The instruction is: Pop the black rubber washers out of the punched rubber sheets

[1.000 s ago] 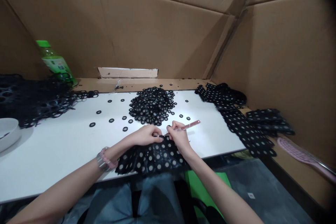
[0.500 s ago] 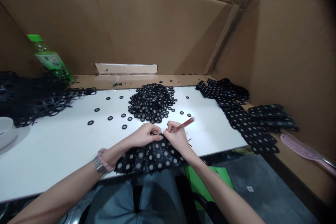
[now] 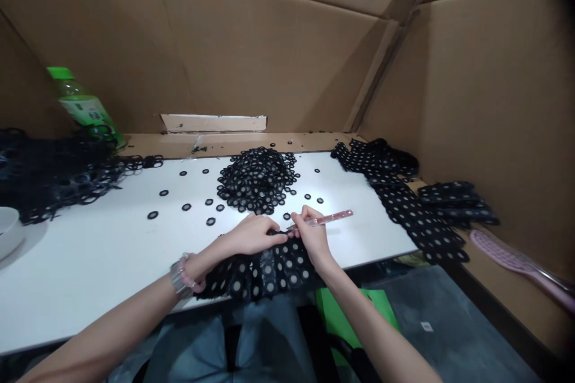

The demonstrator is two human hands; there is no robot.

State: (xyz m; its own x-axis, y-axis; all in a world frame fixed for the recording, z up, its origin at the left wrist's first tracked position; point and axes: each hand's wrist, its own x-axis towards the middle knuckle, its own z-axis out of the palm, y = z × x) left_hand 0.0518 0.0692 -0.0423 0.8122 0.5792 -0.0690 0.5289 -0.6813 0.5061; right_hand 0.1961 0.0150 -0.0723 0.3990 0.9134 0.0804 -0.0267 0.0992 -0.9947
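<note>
My left hand (image 3: 258, 234), with a pink bead bracelet and a silver band at the wrist, pinches the upper edge of a black sheet with pale round spots (image 3: 268, 269). The sheet lies in folds along the table's front edge. In my right hand (image 3: 312, 236) is a slim pen-like craft knife (image 3: 335, 216) with a clear reddish handle. Its dark pointed tip is at the sheet's edge, close to my left fingertips. Just beyond my hands lies a heap of small black rings with pale centres (image 3: 256, 176). One loose ring (image 3: 286, 216) lies near my right fingers.
More spotted black strips (image 3: 404, 209) lie along the table's right side. Black ring-holed scrap (image 3: 49, 167) is piled at the left, by a green-capped bottle (image 3: 92, 111) and a white bowl (image 3: 9, 233). A pink hairbrush (image 3: 503, 253) lies far right. Cardboard walls (image 3: 278, 42) enclose the table.
Both hands have moved slightly right along the sheet's edge. The knife's handle has tilted lower and points further right. The loose ring by my right fingers shows more fully.
</note>
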